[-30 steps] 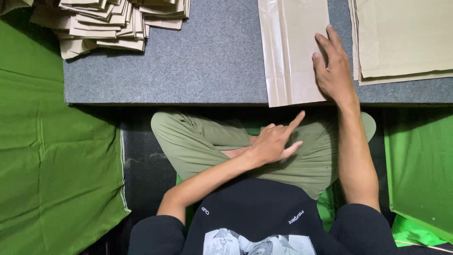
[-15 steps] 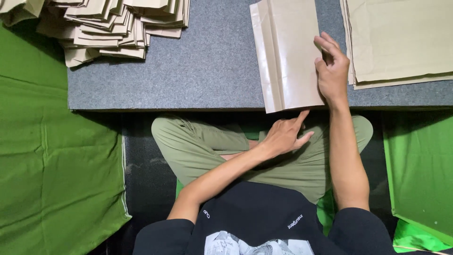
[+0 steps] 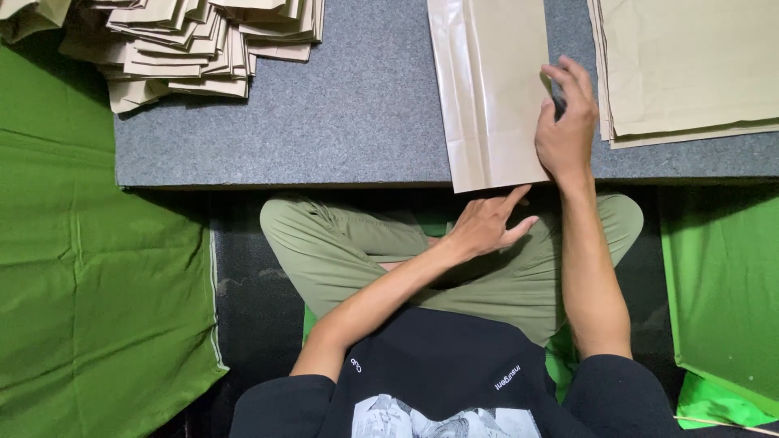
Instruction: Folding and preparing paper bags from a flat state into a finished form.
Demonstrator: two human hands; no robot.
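A seated person's right hand presses flat, fingers spread, on one paper bag; the left hand hovers half-open, empty, below its near edge, with a folded stack far left and flat sheets just right.

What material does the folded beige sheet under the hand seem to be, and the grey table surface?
The beige sheet looks like kraft paper, slightly glossy: sharp creases and a light sheen. The grey surface seems felt or carpet-like fabric, matte and speckled. The right hand presses the sheet.
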